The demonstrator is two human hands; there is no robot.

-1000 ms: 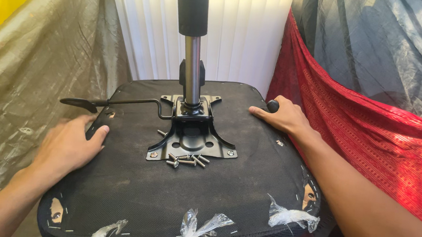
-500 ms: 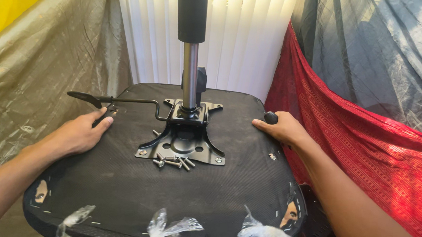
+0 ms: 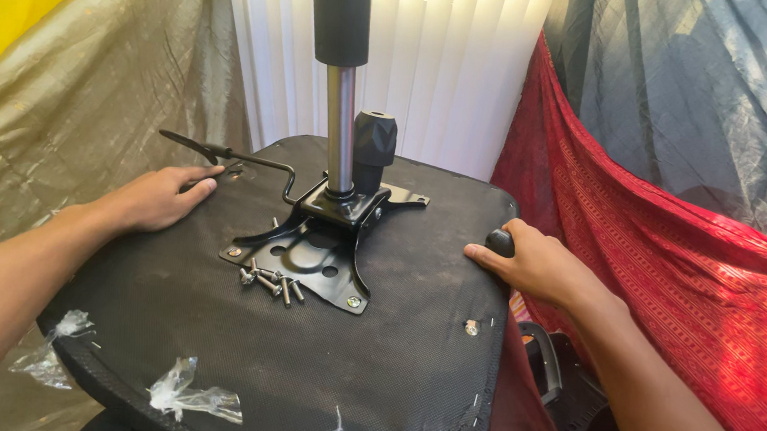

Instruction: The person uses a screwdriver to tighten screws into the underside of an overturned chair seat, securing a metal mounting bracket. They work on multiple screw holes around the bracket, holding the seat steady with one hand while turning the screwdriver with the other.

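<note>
Both hands rest on the upturned seat (image 3: 374, 350): the left hand (image 3: 158, 198) flat and open, the right hand (image 3: 537, 264) grasping a black knob (image 3: 499, 242).

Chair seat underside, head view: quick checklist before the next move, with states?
1. Left hand flat on the chair seat underside, beside the lever handle: ok.
2. Right hand at the right edge, fingers around a small black knob: ok; what the knob attaches to: cannot tell.
3. Mounting plate lies flat on the seat, with bolts showing at two corners; tightness: cannot tell.
4. Loose screws heaped at the plate's front edge, uncontained and free to roll: not ok.
5. Gas lift cylinder stands upright in the plate: ok.
6. Seat level: not ok, it looks tilted.
</note>
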